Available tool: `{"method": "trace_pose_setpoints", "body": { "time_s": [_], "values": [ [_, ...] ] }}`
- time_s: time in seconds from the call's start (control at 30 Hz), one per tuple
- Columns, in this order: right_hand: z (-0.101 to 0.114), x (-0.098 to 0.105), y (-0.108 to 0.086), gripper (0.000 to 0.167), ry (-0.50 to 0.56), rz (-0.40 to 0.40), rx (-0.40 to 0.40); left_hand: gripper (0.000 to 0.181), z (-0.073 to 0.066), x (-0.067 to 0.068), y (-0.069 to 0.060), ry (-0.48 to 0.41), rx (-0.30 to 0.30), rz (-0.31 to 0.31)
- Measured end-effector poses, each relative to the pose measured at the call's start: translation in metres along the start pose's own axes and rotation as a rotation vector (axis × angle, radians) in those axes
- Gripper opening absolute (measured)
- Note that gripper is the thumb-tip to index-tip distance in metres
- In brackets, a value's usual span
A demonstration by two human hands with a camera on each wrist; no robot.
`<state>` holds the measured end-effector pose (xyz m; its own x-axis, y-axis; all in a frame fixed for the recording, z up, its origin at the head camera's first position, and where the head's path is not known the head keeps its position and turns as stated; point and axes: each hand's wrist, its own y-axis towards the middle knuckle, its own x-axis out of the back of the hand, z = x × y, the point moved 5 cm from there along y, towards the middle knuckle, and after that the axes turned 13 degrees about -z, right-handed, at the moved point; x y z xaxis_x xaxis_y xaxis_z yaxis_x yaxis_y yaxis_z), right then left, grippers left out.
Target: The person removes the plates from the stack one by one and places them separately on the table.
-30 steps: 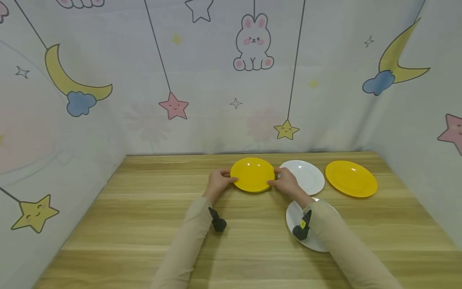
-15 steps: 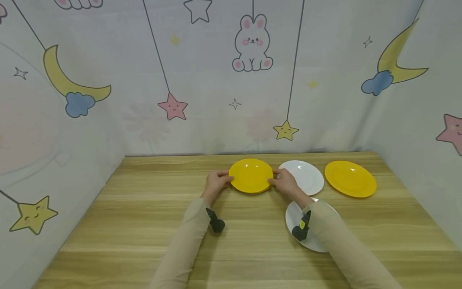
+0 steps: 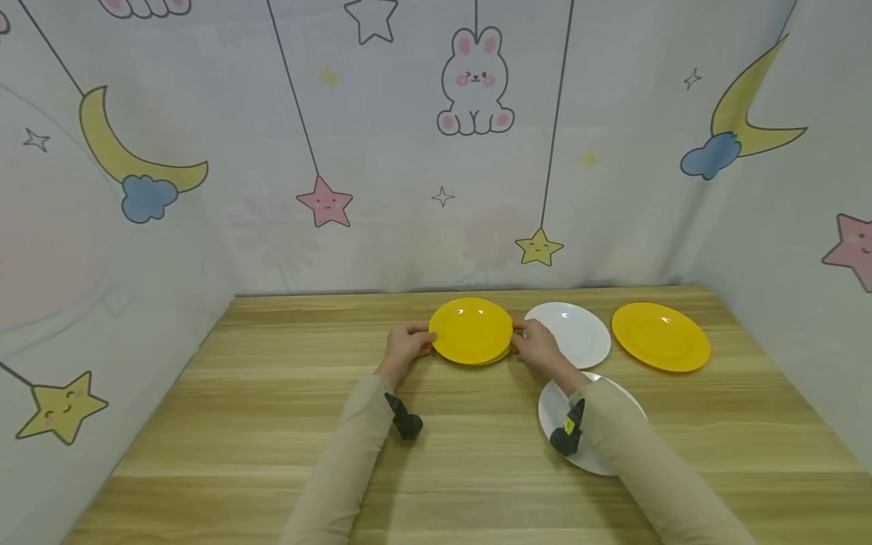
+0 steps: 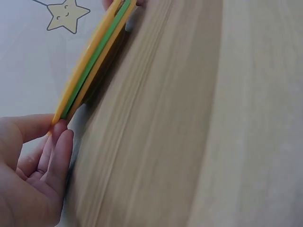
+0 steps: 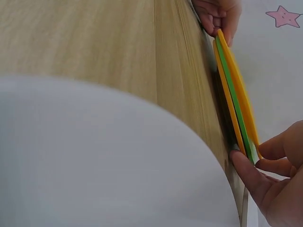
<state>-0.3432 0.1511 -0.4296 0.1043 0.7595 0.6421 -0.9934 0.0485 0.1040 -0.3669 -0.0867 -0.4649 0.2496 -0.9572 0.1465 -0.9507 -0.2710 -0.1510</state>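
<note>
Both hands are at a small stack of plates at the back middle of the table. On top is a yellow plate [image 3: 471, 331]; a green plate [image 4: 90, 65] and a lower yellow plate [image 5: 231, 104] lie beneath it, seen edge-on in the wrist views. My left hand [image 3: 405, 350] pinches the top plate's left rim between thumb and fingers. At the opposite rim, my right hand [image 3: 540, 347] holds the edge, its thumb against the top yellow plate and a finger at the lower plates. The lower rims peek out at the front right in the head view.
A white plate [image 3: 579, 337] lies just right of the right hand, with another yellow plate [image 3: 661, 337] farther right. A nearer white plate [image 3: 555, 412] sits partly under the right forearm. A patterned curtain [image 3: 381, 250] stands behind the wooden table [image 3: 272, 424].
The right thumb has slid from the top plate's face to its edge. More of the lower rims now shows at the front right. The view has shifted slightly.
</note>
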Motion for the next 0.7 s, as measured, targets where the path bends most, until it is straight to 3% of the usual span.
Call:
{"method": "trace_pose_setpoints", "body": {
  "time_s": [0.23, 0.7],
  "values": [
    [-0.001, -0.0032, 0.0017, 0.045, -0.018, 0.008, -0.044, 0.027, 0.0004, 0.0019, 0.0029, -0.018, 0.078, -0.011],
    [-0.0039, -0.0059, 0.0034, 0.049, 0.014, 0.004, -0.092, 0.03, -0.0024, 0.0086, 0.0036, -0.048, 0.138, -0.019]
  ]
}}
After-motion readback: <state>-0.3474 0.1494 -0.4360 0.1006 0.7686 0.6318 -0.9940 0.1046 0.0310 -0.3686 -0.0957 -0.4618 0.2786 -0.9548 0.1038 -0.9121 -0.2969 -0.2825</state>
